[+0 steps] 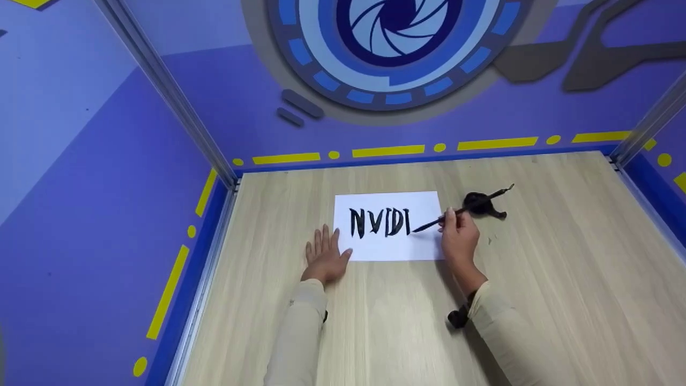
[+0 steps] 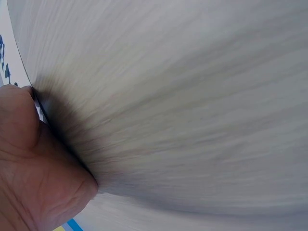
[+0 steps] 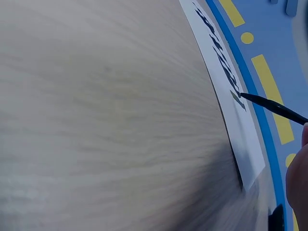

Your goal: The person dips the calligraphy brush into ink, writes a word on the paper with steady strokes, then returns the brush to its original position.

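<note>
A white sheet of paper [image 1: 391, 252] lies on the table with the brushed black letters "NVIDI" [image 1: 379, 222] across its middle. My right hand [image 1: 460, 236] pinches a dark writing brush [image 1: 429, 224] at the sheet's right edge. The brush slants, its tip at or just above the paper beside the last stroke. In the right wrist view the brush [image 3: 274, 107] points at the strokes, and only part of the hand [image 3: 299, 183] shows. My left hand [image 1: 327, 257] rests with spread fingers on the sheet's left edge; its thumb side [image 2: 43, 163] fills a corner of the left wrist view.
A black dish-like object [image 1: 485, 206] with a short handle or spout stands right of the paper, partly behind the brush. Small dark marks [image 1: 490, 240] dot the wood table [image 1: 386, 321] near it. Printed blue-purple panels [image 1: 214, 96] enclose the table's back and sides.
</note>
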`<state>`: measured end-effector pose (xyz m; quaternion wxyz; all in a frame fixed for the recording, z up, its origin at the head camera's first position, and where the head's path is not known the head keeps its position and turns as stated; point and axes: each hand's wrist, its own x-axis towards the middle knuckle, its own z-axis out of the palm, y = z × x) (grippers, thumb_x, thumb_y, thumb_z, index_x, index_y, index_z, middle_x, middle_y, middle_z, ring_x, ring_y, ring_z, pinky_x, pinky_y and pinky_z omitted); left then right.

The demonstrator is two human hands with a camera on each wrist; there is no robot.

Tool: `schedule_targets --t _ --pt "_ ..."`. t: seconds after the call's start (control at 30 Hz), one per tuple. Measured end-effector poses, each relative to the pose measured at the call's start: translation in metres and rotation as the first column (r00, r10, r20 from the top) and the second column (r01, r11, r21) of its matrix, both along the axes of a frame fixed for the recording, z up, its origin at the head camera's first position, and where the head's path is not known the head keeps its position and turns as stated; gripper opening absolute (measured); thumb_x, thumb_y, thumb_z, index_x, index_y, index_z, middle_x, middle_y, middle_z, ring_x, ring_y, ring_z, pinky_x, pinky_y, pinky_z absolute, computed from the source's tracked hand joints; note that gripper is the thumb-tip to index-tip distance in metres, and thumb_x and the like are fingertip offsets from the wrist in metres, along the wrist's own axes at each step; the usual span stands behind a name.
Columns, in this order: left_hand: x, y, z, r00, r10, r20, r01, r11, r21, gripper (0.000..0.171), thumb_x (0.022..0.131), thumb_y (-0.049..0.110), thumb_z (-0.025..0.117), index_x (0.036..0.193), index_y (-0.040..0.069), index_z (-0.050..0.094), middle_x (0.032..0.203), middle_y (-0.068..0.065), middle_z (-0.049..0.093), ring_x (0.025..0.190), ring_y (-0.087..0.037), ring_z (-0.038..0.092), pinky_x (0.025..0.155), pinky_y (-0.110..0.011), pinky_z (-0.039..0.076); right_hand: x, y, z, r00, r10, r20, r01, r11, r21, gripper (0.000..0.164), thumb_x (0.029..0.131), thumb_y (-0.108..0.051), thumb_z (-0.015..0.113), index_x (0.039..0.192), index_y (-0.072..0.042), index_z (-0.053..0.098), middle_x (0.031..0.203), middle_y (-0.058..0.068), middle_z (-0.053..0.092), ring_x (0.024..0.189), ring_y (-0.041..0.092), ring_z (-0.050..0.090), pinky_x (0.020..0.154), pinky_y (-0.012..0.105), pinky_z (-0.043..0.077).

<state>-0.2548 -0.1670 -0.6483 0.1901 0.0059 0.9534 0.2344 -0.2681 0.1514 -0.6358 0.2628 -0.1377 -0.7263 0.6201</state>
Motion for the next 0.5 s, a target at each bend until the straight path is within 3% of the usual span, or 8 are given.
schedule_targets --t 0.13,0.33,0.5 --pt "-0.001 0.0 -0.001 1.0 -0.002 -0.008 0.002 1.0 -0.004 0.075 0.113 0.055 0.035 0.174 0.024 0.004 0.181 -0.007 -0.019 0.168 -0.032 -0.022 0.135 -0.059 -0.014 0.0 0.0 -0.001 1.0 0.006 -0.008 -0.007 1.0 -0.016 0.031 0.11 -0.024 0.062 0.103 0.005 0.07 0.09 0.028 0.072 0.068 0.01 0.067 0.062 0.012 0.053" --pt "0.0 -0.001 0.0 0.999 0.003 -0.035 -0.002 1.0 0.03 0.073 0.113 0.054 0.036 0.174 0.022 0.01 0.182 -0.01 -0.014 0.169 -0.035 -0.017 0.135 -0.062 -0.012 0.004 -0.004 0.008 1.0 0.011 0.021 -0.011 1.0 -0.029 0.031 0.111 -0.017 0.058 0.108 0.012 0.068 0.098 0.033 0.071 0.073 0.012 0.068 0.062 0.009 0.051" --pt "-0.001 -0.002 -0.007 0.999 0.006 -0.04 -0.005 1.0 0.017 0.074 0.113 0.056 0.033 0.174 0.024 0.008 0.182 -0.009 -0.016 0.169 -0.034 -0.018 0.135 -0.061 -0.011 0.008 -0.004 0.012 0.999 0.01 0.046 -0.009 1.0 -0.025 0.03 0.111 -0.015 0.056 0.111 0.013 0.067 0.1 0.034 0.07 0.077 0.02 0.069 0.063 0.009 0.051"
